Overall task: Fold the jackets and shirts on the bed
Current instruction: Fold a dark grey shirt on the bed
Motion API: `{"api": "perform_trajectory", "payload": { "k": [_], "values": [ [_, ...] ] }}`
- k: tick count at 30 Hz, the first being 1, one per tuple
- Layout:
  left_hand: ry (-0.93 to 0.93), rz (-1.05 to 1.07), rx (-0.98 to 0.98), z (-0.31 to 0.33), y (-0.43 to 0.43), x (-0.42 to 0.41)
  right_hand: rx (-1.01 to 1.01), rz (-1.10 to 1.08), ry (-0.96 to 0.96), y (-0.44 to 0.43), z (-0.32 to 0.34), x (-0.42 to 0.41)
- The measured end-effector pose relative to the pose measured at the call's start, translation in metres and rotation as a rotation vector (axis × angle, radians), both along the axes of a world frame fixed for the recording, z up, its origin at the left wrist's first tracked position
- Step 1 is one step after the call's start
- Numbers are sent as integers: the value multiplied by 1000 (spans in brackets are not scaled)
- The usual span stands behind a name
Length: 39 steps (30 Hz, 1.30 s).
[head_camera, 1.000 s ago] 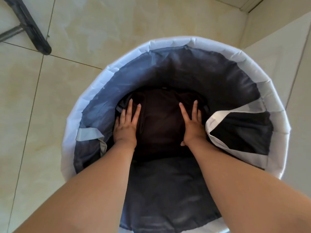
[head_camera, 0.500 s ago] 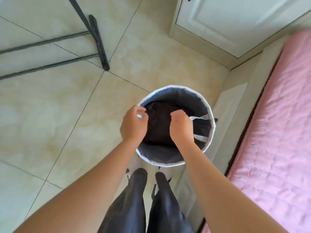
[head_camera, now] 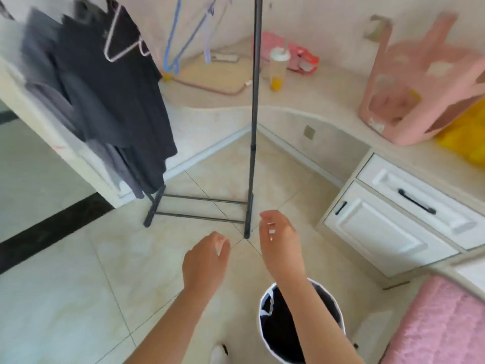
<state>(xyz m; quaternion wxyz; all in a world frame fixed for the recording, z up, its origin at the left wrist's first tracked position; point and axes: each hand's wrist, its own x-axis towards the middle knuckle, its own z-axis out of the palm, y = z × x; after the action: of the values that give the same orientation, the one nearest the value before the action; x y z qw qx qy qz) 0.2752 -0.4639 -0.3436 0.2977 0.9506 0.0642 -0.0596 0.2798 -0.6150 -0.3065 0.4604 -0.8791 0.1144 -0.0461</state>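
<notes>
My left hand [head_camera: 206, 261] and my right hand [head_camera: 279, 239] hang in the air above the tiled floor, fingers loosely curled, holding nothing. Below my right forearm stands a round laundry basket [head_camera: 338, 310] with a white rim and dark lining, dark clothing inside. Several dark shirts [head_camera: 110, 90] hang on hangers from a black clothes rack [head_camera: 254, 122] at the upper left. A corner of the pink bed [head_camera: 441, 327] shows at the lower right.
A white cabinet [head_camera: 388, 227] with black handles stands at the right. On the counter above it lie a pink plastic stool [head_camera: 420, 82], a yellow item [head_camera: 467, 135], a drink cup [head_camera: 278, 67] and a pale mat [head_camera: 210, 74]. Empty hangers dangle from the rack.
Both hands left the dark clothing in the basket and rose empty. My view lifted from the basket up toward the clothes rack and counter.
</notes>
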Motion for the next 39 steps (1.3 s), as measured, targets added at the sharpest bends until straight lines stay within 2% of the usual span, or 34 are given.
{"api": "perform_trajectory", "payload": {
  "k": [3,6,8,11,15,22,28,35,39],
  "values": [
    [-13,2,-123,54,53,3,10,99,-42,44,53,16],
    [35,-60,-324,88,93,7,-18,172,-52,76,79,31],
    [4,-49,-391,112,131,12,-12,235,-82,110,100,47],
    [-91,-14,-381,138,197,24,-2,293,-124,167,129,69],
    [-187,-50,-236,162,268,49,38,332,-144,233,158,100],
    [-206,-63,-126,190,366,119,36,330,-129,318,194,166],
    [-249,-10,-144,208,407,186,-36,339,-131,355,212,232],
    [-311,57,-245,217,435,299,-129,386,-205,380,220,355],
    [-299,77,-310,222,436,349,-33,395,-201,391,220,423]
  ]
}}
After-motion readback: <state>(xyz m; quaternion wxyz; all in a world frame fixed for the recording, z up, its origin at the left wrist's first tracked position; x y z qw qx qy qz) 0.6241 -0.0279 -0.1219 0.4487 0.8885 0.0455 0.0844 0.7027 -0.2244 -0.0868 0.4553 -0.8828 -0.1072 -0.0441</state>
